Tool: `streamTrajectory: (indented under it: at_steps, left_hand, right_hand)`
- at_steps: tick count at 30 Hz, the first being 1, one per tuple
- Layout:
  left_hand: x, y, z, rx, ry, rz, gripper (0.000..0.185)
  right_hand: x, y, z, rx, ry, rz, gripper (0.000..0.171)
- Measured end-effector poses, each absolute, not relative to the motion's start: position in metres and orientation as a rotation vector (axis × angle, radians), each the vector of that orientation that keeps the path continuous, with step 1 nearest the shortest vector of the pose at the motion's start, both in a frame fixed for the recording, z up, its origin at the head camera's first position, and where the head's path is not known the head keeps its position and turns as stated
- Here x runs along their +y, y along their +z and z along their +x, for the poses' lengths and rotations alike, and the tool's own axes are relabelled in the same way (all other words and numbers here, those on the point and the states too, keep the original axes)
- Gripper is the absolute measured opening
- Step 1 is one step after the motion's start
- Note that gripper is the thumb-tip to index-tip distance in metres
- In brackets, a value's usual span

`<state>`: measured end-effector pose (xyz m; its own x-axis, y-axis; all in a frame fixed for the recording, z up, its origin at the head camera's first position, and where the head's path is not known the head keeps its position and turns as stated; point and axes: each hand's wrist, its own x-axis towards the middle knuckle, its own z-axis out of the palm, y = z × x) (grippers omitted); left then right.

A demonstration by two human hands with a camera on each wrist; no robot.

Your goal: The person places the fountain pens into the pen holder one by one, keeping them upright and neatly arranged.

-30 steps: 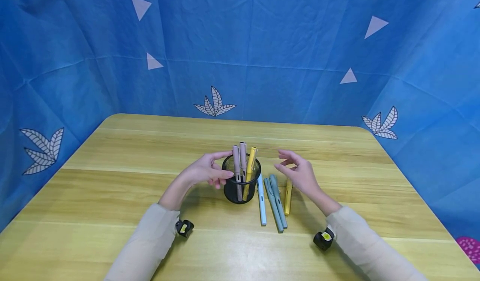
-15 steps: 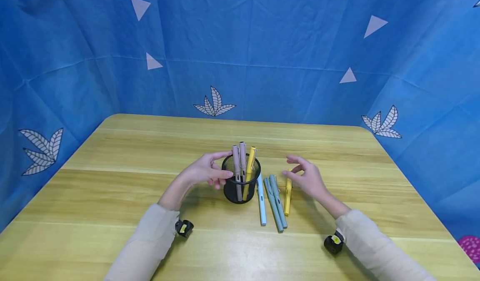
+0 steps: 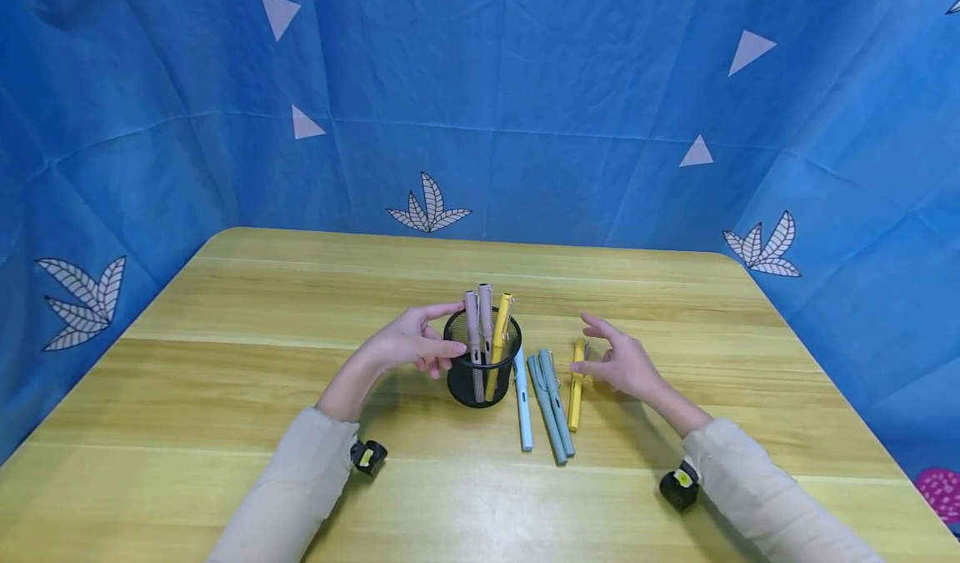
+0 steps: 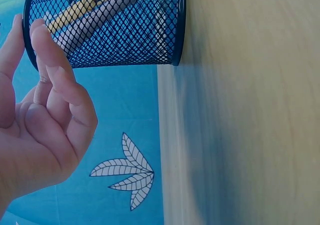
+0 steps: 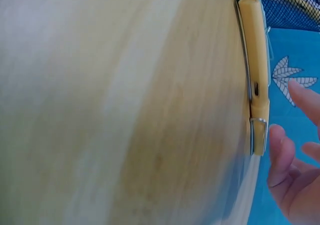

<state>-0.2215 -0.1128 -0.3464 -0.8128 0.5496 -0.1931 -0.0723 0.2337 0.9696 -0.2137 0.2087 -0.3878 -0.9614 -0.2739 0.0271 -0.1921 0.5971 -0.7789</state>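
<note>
A black mesh pen holder (image 3: 482,384) stands upright near the table's middle, with two mauve pens (image 3: 472,321) and a yellow pen (image 3: 501,317) in it. My left hand (image 3: 412,339) holds its left side by the rim, thumb in front and index finger behind. In the left wrist view the fingertips (image 4: 42,35) lie at that rim. On the right, another yellow pen (image 3: 575,400) lies on the table, its clip end toward my right hand (image 3: 618,363). Thumb and index finger are spread apart over that end, with nothing between them.
Between the holder and the loose yellow pen, a light blue pen (image 3: 523,409) and two grey-green pens (image 3: 551,409) lie side by side on the wooden table (image 3: 300,296). A blue patterned cloth (image 3: 525,87) hangs behind the table.
My right hand has moved right and slightly down to the loose yellow pen's clip end, and its thumb and index finger have spread. The left hand and pen holder have stayed in place.
</note>
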Motion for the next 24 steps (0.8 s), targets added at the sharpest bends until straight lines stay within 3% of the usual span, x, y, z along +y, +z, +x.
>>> streamTrajectory:
  at_steps: [9, 24]
  left_hand:
    - [-0.1131, -0.3466, -0.2213, 1.997, 1.623, 0.429, 0.074]
    - [-0.113, -0.3449, -0.2204, 2.005, 1.615, 0.416, 0.074]
  right_hand:
    - [0.2148, -0.3895, -0.2133, 2.637, -1.211, -0.41, 0.089]
    - [0.2113, -0.392, -0.218, 2.594, -1.242, -0.32, 0.088]
